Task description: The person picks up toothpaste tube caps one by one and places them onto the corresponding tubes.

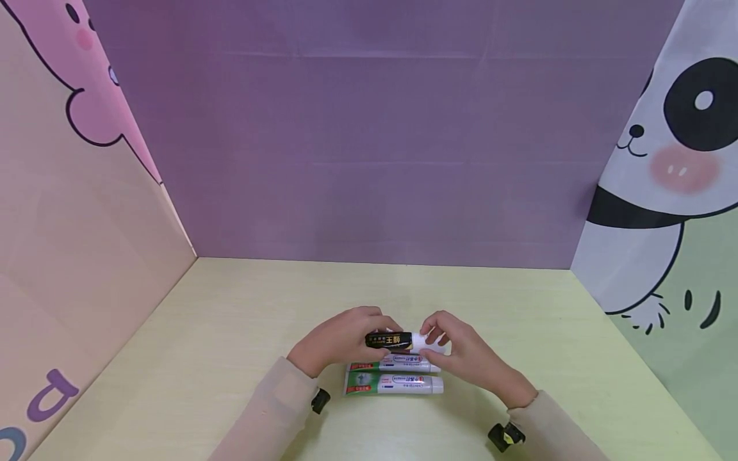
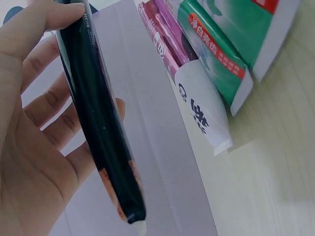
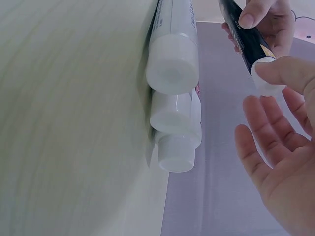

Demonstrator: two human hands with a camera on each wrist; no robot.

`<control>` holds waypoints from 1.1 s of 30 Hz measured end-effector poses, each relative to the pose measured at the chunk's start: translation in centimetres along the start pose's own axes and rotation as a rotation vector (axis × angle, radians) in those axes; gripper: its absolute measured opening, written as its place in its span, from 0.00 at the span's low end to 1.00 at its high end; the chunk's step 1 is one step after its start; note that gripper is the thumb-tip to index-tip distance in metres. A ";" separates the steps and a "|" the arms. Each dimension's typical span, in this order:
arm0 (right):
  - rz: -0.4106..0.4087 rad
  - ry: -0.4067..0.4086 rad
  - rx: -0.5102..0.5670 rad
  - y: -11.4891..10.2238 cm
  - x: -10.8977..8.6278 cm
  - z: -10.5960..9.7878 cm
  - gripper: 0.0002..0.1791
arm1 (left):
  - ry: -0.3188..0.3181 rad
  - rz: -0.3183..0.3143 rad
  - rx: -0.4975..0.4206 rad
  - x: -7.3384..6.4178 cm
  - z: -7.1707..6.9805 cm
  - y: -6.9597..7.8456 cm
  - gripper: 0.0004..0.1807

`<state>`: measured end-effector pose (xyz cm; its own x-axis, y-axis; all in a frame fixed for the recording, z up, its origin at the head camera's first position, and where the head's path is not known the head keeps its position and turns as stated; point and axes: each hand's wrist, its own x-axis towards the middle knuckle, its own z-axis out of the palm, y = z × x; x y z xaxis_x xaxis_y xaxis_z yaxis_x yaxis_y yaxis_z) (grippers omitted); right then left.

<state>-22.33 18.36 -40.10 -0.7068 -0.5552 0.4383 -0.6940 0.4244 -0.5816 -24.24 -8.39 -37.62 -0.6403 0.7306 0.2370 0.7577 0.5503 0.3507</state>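
My left hand (image 1: 346,336) grips a black toothpaste tube (image 1: 389,340) with gold lettering, thumb on its near side. The tube lies level above the table, its white cap (image 3: 266,76) pointing right. My right hand (image 1: 469,355) pinches that cap, the thumb showing on it in the right wrist view; the other fingers are spread and bent. Below lie two green-and-white toothpaste tubes (image 1: 409,384) (image 1: 409,363), side by side with caps to the right. Beyond them is a pink tube with a white end (image 2: 202,105), mostly hidden from the head view by the held tube.
The pale wooden table (image 1: 259,301) meets a purple back panel (image 1: 380,141). A pink printed panel (image 1: 86,224) stands at the left, and a panel with a panda picture (image 1: 663,243) at the right. A black strap piece (image 1: 506,436) sits at my right wrist.
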 end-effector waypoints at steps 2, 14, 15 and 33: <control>0.012 -0.002 0.000 0.0 0.0 0.0 0.17 | 0.001 0.002 0.000 0.0 0.0 0.0 0.19; 0.111 -0.003 0.003 0.7 0.2 0.6 0.08 | 0.009 0.010 -0.012 0.0 0.3 -0.8 0.19; 0.125 -0.007 0.004 0.7 0.2 0.7 0.08 | 0.010 0.011 -0.014 0.1 0.3 -0.9 0.19; 0.223 -0.065 -0.019 1.1 0.8 1.2 0.22 | 0.009 0.029 -0.021 0.2 0.6 -1.4 0.18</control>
<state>-23.50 17.57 -41.22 -0.8329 -0.4910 0.2553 -0.5248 0.5543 -0.6461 -25.41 -8.75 -38.59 -0.6190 0.7426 0.2558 0.7735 0.5199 0.3626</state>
